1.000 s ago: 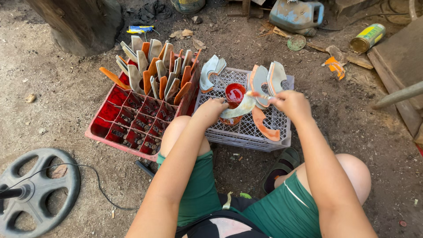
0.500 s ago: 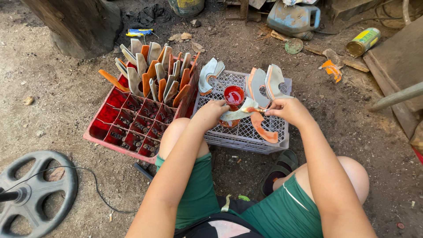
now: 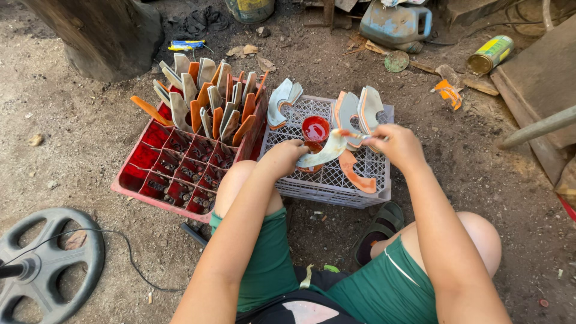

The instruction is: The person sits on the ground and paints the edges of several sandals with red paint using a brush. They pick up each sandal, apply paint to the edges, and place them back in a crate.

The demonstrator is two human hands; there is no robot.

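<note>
The person sits on the dirt ground with knees apart, both arms reaching forward over an upturned white plastic crate [image 3: 336, 180]. The left hand [image 3: 282, 159] has its grip clenched on the lower end of a curved grey blade [image 3: 324, 153], which lies across the crate's mesh top, just beside a small red cup of paint [image 3: 315, 129]. The right hand [image 3: 396, 144] pinches a thin brush [image 3: 355, 136], its grip closed around the handle; the brush tip rests on the upper end of the blade. An orange curved piece [image 3: 355, 173] lies on the crate just under the blade, touching the mesh. More curved pieces stand upright at the crate's far edge, pale on the left [image 3: 282, 102] and orange and pale on the right [image 3: 359, 109].

To the left, touching the white crate, sits a red compartment crate [image 3: 174, 168]. Its far compartments hold a cluster of upright grey and orange blades [image 3: 207, 99]. A grey wheel-like disc [image 3: 51, 261] lies near the left knee, and a dark sandal [image 3: 378, 231] rests between the legs.
</note>
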